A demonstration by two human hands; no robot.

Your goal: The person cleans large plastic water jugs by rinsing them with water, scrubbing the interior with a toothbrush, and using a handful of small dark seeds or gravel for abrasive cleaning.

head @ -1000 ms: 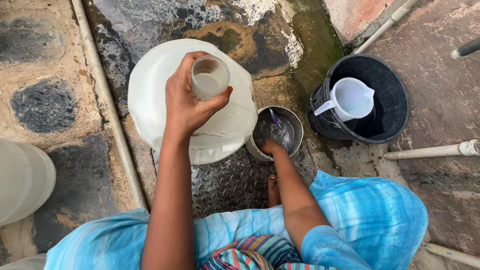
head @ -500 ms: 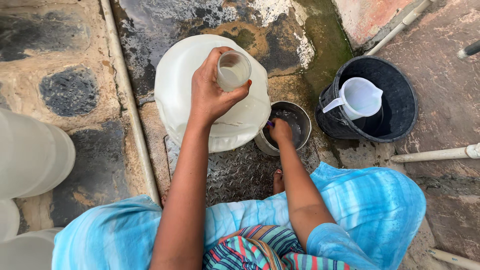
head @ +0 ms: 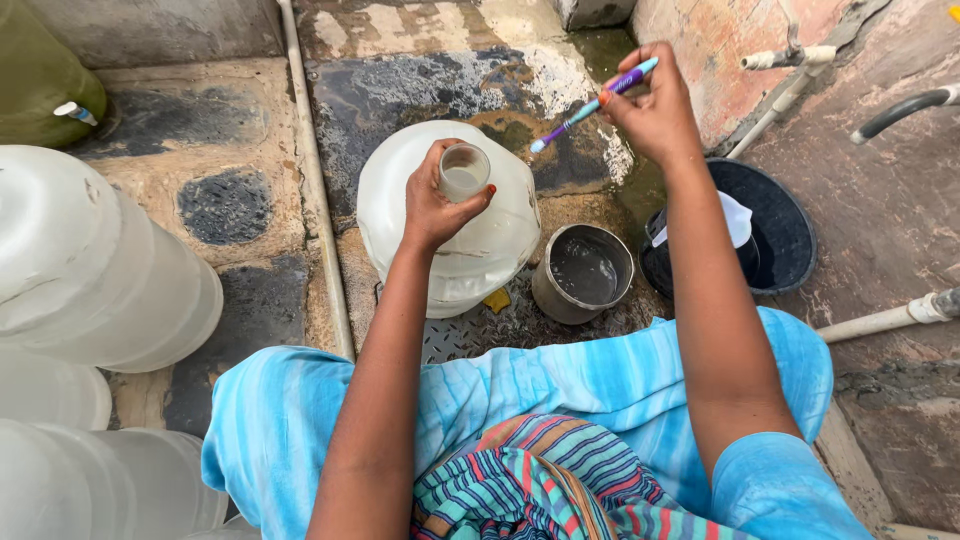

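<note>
My left hand [head: 432,205] grips the neck of a big translucent white water jug [head: 470,240] that stands tilted on the wet stone floor, its round mouth facing up. My right hand [head: 655,105] is raised above and to the right of the jug and holds a purple and teal toothbrush [head: 592,104], bristle end pointing left toward the jug. Below the brush, a small steel pot [head: 583,272] with water stands beside the jug.
A black bucket [head: 775,225] with a white jug inside sits at right, partly behind my right arm. White pipes [head: 880,320] run along the right side. Several large translucent jugs [head: 95,260] lie at left, a green container [head: 40,75] at top left.
My right hand rose out of the steel pot and now holds the toothbrush up in the air. The left hand kept its grip on the jug's neck.
</note>
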